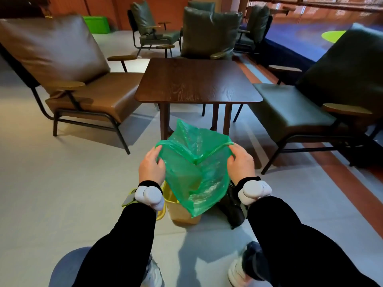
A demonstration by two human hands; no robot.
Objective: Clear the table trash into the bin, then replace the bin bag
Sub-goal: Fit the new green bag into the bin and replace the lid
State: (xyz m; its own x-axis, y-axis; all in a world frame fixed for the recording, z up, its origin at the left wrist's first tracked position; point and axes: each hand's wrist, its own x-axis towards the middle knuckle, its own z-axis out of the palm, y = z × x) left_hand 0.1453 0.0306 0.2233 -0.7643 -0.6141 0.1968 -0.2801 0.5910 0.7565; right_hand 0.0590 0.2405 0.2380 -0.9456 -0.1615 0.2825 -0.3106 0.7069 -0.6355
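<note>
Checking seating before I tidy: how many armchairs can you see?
6: brown armchair left, dark green armchair right, four green behind the table; others may be hidden.

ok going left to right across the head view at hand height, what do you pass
brown chair → left hand → green bag → right hand → dark green chair. Both hands grip the bag's rim, held open over the yellow bin.
</note>
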